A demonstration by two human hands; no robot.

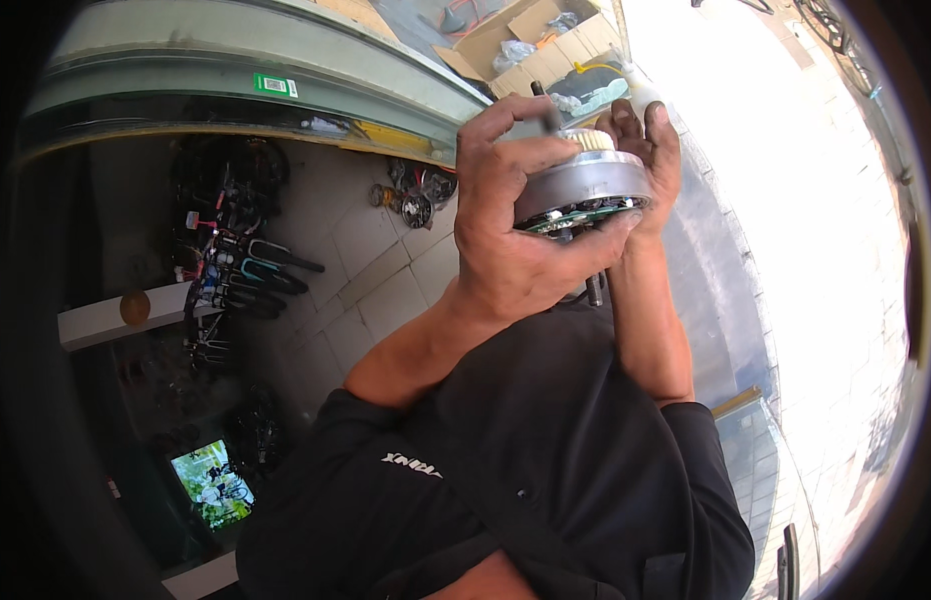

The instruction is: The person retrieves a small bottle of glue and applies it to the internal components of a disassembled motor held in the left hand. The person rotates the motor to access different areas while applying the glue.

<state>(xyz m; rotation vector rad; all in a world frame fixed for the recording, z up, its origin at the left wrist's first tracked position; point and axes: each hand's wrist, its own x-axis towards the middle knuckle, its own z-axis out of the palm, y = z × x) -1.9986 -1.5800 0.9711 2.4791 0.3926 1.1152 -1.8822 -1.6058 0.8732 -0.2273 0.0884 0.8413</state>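
Well, I see the round motor (585,187) up between both hands; my left hand (485,235) pinches it, my right hand (659,178) cups its side; if my left thumb (575,262) slips, its green board (580,217) might crack.

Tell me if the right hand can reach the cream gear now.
Likely yes: the right hand is close beside the cream gear, with nothing visible between; the left hand is on the other side.

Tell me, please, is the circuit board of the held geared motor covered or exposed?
At least partly exposed: the green circuit board shows beneath the silver metal ring. Whether all is uncovered, I cannot tell.
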